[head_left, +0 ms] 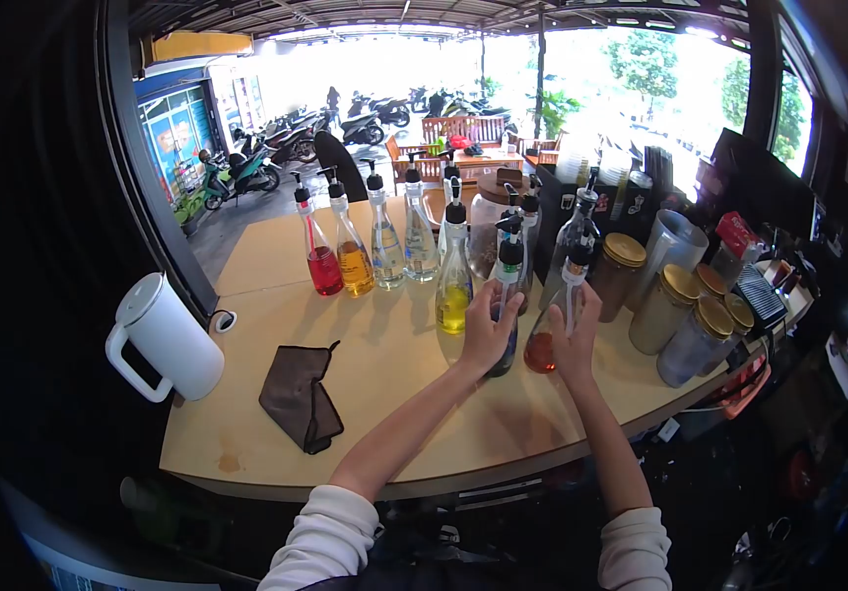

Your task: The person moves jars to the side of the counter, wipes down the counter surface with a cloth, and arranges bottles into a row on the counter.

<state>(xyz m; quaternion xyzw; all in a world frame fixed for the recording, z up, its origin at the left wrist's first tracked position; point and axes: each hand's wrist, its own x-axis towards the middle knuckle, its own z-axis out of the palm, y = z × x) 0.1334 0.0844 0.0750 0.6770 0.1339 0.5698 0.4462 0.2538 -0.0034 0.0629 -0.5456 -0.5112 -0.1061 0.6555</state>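
My left hand (489,327) is wrapped round the neck of a dark-liquid pump bottle (504,360), which stands on the wooden counter (424,404). Just to the right, my right hand (576,327) grips a pump bottle with orange-red liquid (539,353). A yellow-liquid bottle (453,309) stands left of my left hand. Farther left are a red-liquid bottle (324,271), an orange-liquid bottle (354,268) and two bottles of clear liquid (386,257), all upright with black pump tops.
A white pitcher (169,340) stands at the left edge. A brown cloth (301,402) lies on the counter. Several gold-lidded jars (665,313) stand at the right, near a grey metal pitcher (669,246). Parked motorbikes (286,144) and wooden benches are outside.
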